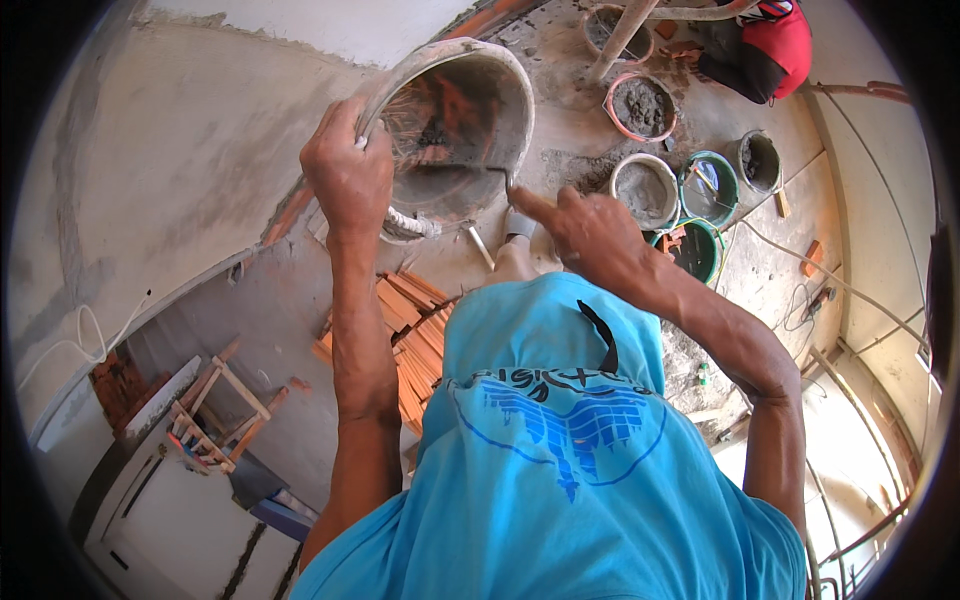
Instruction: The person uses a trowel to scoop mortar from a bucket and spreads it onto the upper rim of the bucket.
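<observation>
A mortar-crusted bucket (522, 95) is held up in front of me, tilted so its mouth faces me. My left hand (350, 170) is closed on the left side of its rim, by the handle. Smears of wet grey mortar and reddish patches show inside. At the right side of the rim my right hand (595, 230) is wrapped round a trowel, its index finger stretched forward. The trowel's bent metal shank (508, 182) reaches over the rim, and its dark blade (440, 188) lies against the inner wall. Most of the trowel's handle is hidden by my fingers.
Right of me stand a bucket of grey mortar (643, 192), a green bucket of water (709, 188) and another green bucket (697, 250). Beyond are an orange-rimmed mortar bucket (640, 107) and a crouching co-worker in red (785, 50). Orange bricks (405, 310) and a wooden stool (225, 410) lie left.
</observation>
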Motion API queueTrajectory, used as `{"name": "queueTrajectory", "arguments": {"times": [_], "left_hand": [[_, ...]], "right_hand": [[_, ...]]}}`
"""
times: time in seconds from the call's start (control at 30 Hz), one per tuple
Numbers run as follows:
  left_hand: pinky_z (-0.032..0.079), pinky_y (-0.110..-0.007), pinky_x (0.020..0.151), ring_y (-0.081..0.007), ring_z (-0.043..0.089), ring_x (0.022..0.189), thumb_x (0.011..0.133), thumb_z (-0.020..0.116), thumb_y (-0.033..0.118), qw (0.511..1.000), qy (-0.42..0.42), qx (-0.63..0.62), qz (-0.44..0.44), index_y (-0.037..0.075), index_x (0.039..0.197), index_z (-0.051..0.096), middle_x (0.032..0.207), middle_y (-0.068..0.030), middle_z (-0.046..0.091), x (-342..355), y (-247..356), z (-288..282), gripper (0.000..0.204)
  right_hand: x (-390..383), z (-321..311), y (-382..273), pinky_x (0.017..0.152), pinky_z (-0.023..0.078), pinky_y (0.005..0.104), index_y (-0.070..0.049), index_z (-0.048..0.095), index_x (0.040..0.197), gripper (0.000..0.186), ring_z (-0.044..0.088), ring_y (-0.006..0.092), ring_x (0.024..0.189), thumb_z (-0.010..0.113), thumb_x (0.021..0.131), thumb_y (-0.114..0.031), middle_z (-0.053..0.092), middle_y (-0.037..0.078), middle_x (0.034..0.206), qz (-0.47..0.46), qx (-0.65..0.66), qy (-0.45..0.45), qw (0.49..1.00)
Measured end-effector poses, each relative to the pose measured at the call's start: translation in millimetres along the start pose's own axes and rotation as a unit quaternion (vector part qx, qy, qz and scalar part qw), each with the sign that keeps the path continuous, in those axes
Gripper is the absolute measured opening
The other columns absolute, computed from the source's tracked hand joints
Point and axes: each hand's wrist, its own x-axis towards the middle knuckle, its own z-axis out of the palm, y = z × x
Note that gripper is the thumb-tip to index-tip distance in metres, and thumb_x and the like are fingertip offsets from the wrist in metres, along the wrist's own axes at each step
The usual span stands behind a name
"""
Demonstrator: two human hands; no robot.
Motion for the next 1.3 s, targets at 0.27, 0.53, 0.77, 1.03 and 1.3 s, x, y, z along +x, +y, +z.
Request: {"name": "queueTrajectory", "arguments": {"times": [0.27, 0.53, 0.77, 1.03, 1.3], "left_hand": [[0.051, -0.038, 0.066, -0.0302, 0.065, 0.064, 0.078, 0.064, 0.001, 0.998, -0.023, 0.052, -0.022, -0.003, 0.102, 0.073, 0.078, -0.0199, 0.068, 6, 1, 11, 0.026], [0.053, -0.042, 0.072, -0.037, 0.07, 0.072, 0.077, 0.062, 0.007, 0.983, -0.131, 0.059, -0.112, -0.004, 0.101, 0.071, 0.079, -0.0241, 0.068, 19, -8, 4, 0.027], [0.052, -0.051, 0.073, -0.0485, 0.066, 0.077, 0.077, 0.063, 0.001, 0.988, -0.125, 0.027, -0.089, -0.004, 0.086, 0.064, 0.074, -0.0263, 0.065, 20, 8, 10, 0.01], [0.054, -0.05, 0.073, -0.0451, 0.069, 0.079, 0.078, 0.06, -0.003, 0.998, -0.062, 0.018, 0.006, -0.002, 0.088, 0.067, 0.084, -0.0251, 0.069, 5, 11, 21, 0.012], [0.054, -0.044, 0.072, -0.0406, 0.071, 0.078, 0.08, 0.062, -0.002, 0.998, -0.056, 0.013, 0.037, -0.001, 0.1, 0.071, 0.086, -0.0222, 0.071, -3, 10, 27, 0.023]], "right_hand": [[21, 20, 19, 0.064, 0.056, 0.0481, -0.024, 0.046, 0.153, 0.072, 0.07, 0.0353, 0.075, 0.063, 0.086, -0.003, 0.062, 0.019, 0.09, 0.018, -0.055, 0.032, 0.998], [17, -16, 11, 0.06, 0.057, 0.0463, -0.007, 0.049, 0.141, 0.056, 0.072, 0.0366, 0.077, 0.063, 0.087, -0.005, 0.066, 0.02, 0.084, 0.004, -0.056, 0.077, 0.995], [50, 2, 10, 0.063, 0.06, 0.042, 0.0, 0.05, 0.136, 0.049, 0.074, 0.0333, 0.08, 0.063, 0.089, -0.004, 0.07, 0.019, 0.086, 0.023, -0.102, 0.062, 0.993], [51, 9, 11, 0.073, 0.057, 0.0512, -0.003, 0.053, 0.14, 0.056, 0.072, 0.0391, 0.087, 0.062, 0.084, -0.001, 0.07, 0.021, 0.088, -0.001, -0.022, 0.015, 1.0], [63, 3, 22, 0.082, 0.058, 0.0472, -0.014, 0.065, 0.139, 0.059, 0.072, 0.0395, 0.092, 0.058, 0.082, -0.002, 0.074, 0.023, 0.102, 0.051, 0.122, -0.045, 0.99]]}}
